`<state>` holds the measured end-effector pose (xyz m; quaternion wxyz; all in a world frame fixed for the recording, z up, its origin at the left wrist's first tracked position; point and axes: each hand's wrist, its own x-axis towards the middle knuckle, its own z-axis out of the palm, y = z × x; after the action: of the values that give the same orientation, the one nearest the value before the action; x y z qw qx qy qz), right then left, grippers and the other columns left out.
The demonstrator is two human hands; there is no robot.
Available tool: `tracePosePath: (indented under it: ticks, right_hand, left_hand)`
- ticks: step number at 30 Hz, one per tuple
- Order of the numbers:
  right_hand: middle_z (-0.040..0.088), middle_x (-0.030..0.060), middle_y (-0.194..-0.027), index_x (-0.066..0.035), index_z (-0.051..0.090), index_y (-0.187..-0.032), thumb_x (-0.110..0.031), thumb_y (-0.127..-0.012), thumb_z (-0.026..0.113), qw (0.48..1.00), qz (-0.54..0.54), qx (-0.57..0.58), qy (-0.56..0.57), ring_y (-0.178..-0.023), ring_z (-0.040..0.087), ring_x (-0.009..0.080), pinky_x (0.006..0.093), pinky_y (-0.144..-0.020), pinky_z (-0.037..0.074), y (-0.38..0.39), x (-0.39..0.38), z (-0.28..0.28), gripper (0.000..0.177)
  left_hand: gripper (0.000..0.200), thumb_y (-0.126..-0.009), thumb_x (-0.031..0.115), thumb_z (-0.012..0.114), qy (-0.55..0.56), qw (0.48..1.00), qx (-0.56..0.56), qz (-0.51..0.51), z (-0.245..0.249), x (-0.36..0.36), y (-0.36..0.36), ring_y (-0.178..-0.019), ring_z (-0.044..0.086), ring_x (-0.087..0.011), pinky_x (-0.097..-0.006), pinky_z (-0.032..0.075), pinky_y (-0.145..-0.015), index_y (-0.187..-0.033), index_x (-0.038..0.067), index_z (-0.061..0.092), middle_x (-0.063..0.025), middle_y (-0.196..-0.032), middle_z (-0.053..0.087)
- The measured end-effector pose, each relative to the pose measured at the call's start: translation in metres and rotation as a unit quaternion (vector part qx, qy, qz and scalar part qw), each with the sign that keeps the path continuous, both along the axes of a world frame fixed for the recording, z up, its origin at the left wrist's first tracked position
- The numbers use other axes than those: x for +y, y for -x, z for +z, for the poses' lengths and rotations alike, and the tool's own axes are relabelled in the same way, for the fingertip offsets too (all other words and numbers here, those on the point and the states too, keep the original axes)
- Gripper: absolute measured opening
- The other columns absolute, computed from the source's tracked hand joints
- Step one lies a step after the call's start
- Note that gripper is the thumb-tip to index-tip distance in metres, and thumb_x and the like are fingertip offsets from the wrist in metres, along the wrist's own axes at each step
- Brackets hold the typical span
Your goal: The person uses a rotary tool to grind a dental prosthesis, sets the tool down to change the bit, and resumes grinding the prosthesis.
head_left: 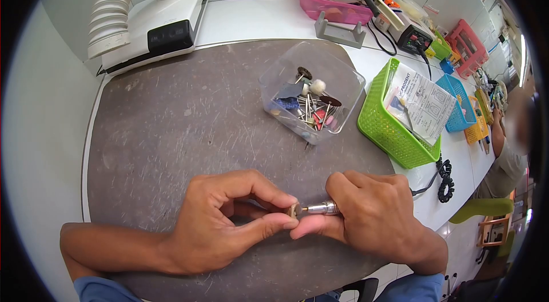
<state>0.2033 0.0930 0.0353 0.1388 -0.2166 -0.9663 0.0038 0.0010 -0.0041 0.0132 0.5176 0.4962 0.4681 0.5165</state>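
Note:
Between the thumb and fingertips of my left hand (220, 225) is a small tan piece (293, 210), mostly covered by the fingers; its exact kind is not clear. My right hand (374, 213) is wrapped round a rotary handpiece (323, 208) with a silvery metal nose pointing left. A thin gold-coloured bur shank (306, 209) sticks out of the nose, its tip at or against the tan piece. My right thumb reaches under the nose, close to the left fingertips. Both hands are low over the front of the dark work mat.
A clear plastic box (274, 90) of mounted burs and polishing wheels stands on the brown mat (154, 142). Right of it is a green basket (394, 136) with a printed packet. A white hose unit (191, 10) stands back left, a control box (413, 36) back right. Another person (506, 173) sits far right.

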Motion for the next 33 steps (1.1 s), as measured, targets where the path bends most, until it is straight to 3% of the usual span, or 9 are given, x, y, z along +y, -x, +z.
tracePosePath:
  ticks: [33]
  right_hand:
    - [0.054, 0.0054, -0.050, -0.010, 0.049, -0.059, -0.069, -0.082, 0.062, 1.000, -0.014, -0.003, 0.019, -0.040, 0.057, 0.0197, 0.0314, -0.035, 0.040, -0.0017, 0.0001, 0.0002, 0.064]
  left_hand:
    - [0.016, -0.084, -0.005, 0.074, -0.022, 1.000, -0.010, 0.007, -0.0026, -0.0001, -0.0015, -0.094, 0.070, -0.0191, -0.0313, 0.060, -0.083, -0.098, -0.005, 0.065, -0.0170, -0.100, 0.069]
